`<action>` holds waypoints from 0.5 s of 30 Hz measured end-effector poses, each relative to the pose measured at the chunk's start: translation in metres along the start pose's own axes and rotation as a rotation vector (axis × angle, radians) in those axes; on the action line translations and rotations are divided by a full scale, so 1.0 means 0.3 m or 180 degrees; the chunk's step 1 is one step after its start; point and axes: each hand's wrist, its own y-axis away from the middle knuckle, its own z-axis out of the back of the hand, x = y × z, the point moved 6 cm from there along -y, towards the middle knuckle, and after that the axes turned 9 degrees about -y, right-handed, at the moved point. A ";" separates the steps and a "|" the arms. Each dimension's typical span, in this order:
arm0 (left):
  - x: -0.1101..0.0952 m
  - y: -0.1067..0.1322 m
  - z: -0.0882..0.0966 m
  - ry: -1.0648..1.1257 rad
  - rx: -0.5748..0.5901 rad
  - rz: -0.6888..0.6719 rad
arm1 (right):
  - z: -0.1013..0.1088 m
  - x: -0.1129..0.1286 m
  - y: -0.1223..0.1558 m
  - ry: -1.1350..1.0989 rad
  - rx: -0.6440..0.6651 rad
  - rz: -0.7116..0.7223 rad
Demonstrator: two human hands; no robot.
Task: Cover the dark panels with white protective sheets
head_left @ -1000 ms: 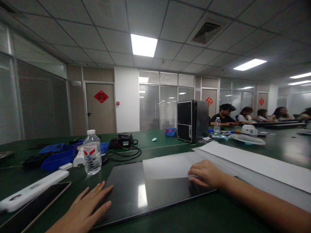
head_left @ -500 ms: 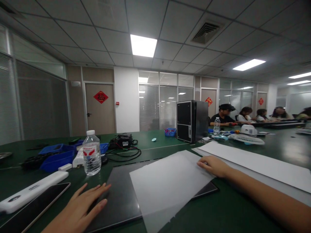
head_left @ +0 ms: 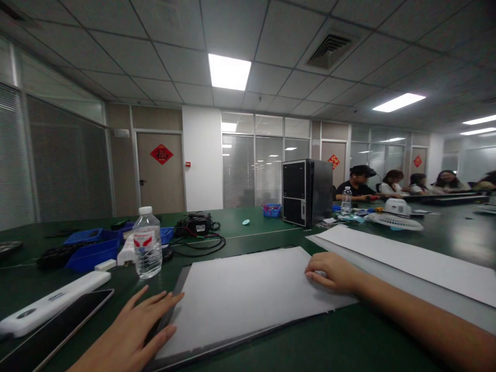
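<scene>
A white translucent sheet (head_left: 248,294) lies flat over a dark glossy panel (head_left: 176,284) on the green table (head_left: 349,346). My left hand (head_left: 134,333) rests flat with fingers spread on the panel's near left corner, touching the sheet's edge. My right hand (head_left: 331,271) presses on the sheet's right edge with fingers curled down onto it.
A water bottle (head_left: 147,244) stands beyond my left hand. A dark tablet (head_left: 54,333) and a white bar (head_left: 50,302) lie at left, blue bins (head_left: 93,250) and cables (head_left: 201,240) behind. White sheets (head_left: 406,261) lie at right. A computer tower (head_left: 306,192) and several seated people (head_left: 358,183) are farther back.
The sheet, first partly over the panel and then skewed across it, now lies square and covers nearly the whole panel. My right hand shifted with it; my left hand stayed at the corner.
</scene>
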 end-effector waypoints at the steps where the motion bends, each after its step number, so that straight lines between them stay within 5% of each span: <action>1: 0.001 0.000 0.001 -0.0013 0.0031 0.0011 | 0.000 0.004 0.000 -0.0032 0.0003 0.0042; 6: 0.017 -0.003 -0.028 -0.0014 0.0037 -0.0103 | -0.005 0.019 0.000 -0.0281 0.0018 0.0182; 12: 0.012 0.030 -0.063 -0.0032 -0.0879 -0.0392 | -0.012 0.007 0.002 -0.0470 -0.0018 0.0145; 15: -0.005 0.040 -0.074 -0.0053 -0.0834 -0.0540 | -0.016 -0.001 0.005 -0.0512 -0.0011 0.0130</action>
